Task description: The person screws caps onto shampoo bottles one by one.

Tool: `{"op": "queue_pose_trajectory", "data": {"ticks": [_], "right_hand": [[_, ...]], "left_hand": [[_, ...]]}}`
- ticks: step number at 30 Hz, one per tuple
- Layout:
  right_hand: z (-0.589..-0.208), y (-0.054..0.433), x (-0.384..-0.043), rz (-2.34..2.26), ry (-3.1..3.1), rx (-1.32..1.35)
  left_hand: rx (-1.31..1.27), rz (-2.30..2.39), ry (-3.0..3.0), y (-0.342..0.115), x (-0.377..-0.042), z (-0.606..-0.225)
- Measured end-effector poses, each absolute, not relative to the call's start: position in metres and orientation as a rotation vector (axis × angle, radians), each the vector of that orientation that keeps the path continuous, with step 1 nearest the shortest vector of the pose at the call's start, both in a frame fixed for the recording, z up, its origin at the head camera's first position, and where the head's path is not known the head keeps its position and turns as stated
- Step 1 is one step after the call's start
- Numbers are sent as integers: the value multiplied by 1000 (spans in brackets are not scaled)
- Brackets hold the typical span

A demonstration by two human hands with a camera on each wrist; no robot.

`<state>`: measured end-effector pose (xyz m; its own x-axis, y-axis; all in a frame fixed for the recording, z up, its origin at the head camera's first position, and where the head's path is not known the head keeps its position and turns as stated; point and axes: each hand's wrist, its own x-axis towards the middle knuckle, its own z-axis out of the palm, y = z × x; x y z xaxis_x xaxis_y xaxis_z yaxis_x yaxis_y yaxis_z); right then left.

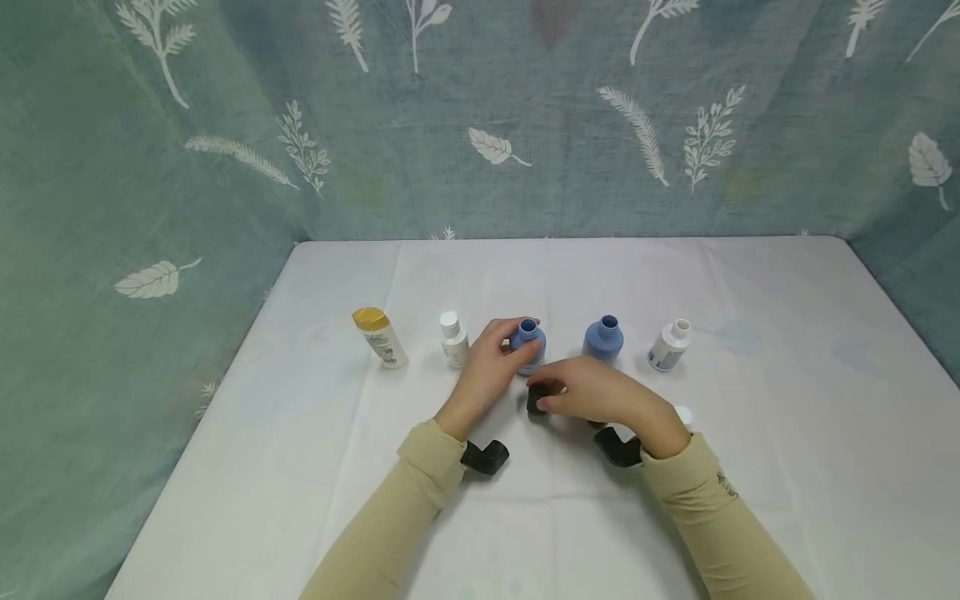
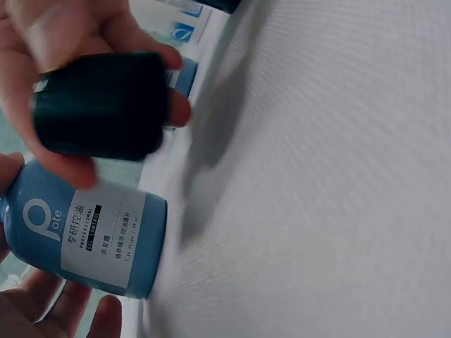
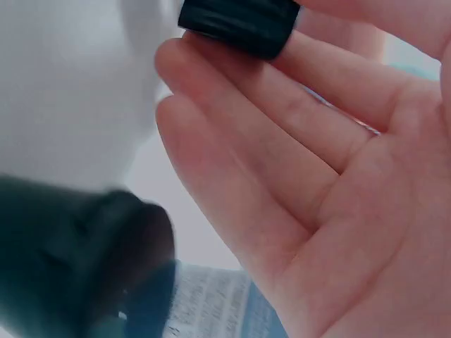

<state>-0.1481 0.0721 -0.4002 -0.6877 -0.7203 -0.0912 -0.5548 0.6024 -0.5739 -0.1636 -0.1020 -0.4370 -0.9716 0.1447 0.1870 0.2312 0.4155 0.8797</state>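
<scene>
My left hand grips a blue bottle with an open neck, standing on the table. In the left wrist view its label faces the camera. Just in front of that bottle, my right hand holds a black cap between thumb and fingers. The cap is apart from the bottle and shows at the top of the right wrist view. Behind my right hand stands a second blue bottle, its neck also open.
Left of my hands stand a white bottle and a yellow-capped bottle. An uncapped white bottle is at the right. Black elbow-shaped pieces lie near both forearms. A white object is partly hidden by my right wrist.
</scene>
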Motion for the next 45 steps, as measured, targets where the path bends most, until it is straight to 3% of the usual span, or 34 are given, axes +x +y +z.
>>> {"op": "queue_pose_trajectory", "data": {"ticks": [18, 45], "right_hand": [[-383, 86, -152, -1335, 2687, -862], [-410, 48, -157, -1856, 2890, -902]], "left_hand": [[-346, -1678, -2571, -105, -163, -439], [-342, -1547, -2597, -105, -164, -442]]}}
